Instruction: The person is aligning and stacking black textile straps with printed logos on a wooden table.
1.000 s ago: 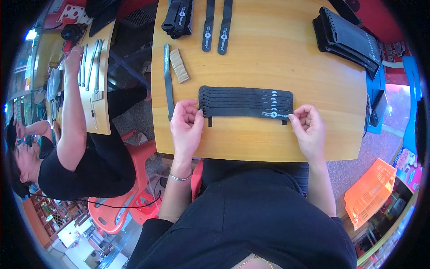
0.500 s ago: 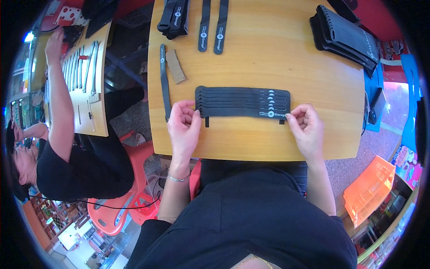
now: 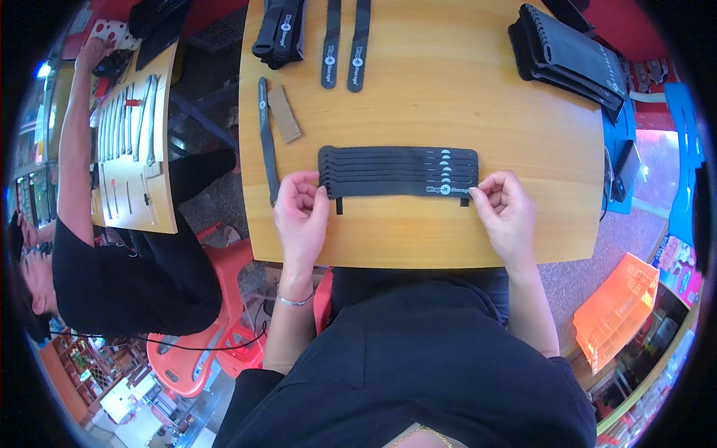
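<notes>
In front of me on the table lies a row of several black straps [image 3: 396,166], overlapping in steps, each with a pale printed mark towards its right end. My left hand [image 3: 300,211] pinches the left end of the nearest strap [image 3: 381,188] between thumb and fingers. At that strap's right end, my right hand [image 3: 505,211] has a like pinch. Two small dark tabs stick out below the row's near edge, one close to each end. Left of the row lies a single strap [image 3: 267,142], beside a piece of brown cardboard [image 3: 285,114].
On the wooden table [image 3: 426,239], two loose straps [image 3: 329,56] and a strap bundle [image 3: 281,33] lie at the far left. Thick strap stacks [image 3: 571,56] sit far right. A co-worker [image 3: 127,280] sits at another table on the left. An orange basket [image 3: 616,313] stands right.
The whole view has shifted slightly, moving the table a little left in the picture. Both my hands keep their pinch at the strap's ends. The co-worker's raised arm has moved a little.
</notes>
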The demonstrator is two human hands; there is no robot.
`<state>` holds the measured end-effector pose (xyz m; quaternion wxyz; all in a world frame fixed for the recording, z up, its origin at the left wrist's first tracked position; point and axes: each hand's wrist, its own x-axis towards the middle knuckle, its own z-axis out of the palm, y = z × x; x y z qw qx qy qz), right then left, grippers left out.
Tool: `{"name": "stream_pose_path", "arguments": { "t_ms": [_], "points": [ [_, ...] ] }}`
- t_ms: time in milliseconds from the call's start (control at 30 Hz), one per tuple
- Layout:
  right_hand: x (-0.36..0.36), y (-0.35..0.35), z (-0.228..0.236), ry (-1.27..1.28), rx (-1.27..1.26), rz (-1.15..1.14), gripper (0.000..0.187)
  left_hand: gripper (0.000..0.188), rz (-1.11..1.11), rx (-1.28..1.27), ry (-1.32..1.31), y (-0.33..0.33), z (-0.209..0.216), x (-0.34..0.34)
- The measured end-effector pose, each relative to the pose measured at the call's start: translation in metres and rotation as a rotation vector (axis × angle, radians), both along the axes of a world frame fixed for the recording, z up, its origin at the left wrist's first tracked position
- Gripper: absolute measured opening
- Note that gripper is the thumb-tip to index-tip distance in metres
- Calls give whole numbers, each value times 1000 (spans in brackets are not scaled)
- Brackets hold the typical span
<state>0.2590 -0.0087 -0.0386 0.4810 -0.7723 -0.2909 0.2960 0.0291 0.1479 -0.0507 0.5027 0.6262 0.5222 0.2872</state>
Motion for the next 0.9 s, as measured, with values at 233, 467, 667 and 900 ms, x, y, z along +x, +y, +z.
{"name": "stream_pose_path", "arguments": {
  "t_ms": [233,467,667,900],
  "points": [
    [0,1,-1,-6,-20,-15,13,18,-2,-14,-27,0,2,1],
    [0,1,-1,-37,-38,-20,13,18,-22,1,-4,0,2,0],
    [0,1,-2,-27,-24,-22,13,19,-34,-5,2,1,1,0],
    [0,3,0,-32,-28,-26,13,19,-27,-4,0,1,1,0]
  ]
}}
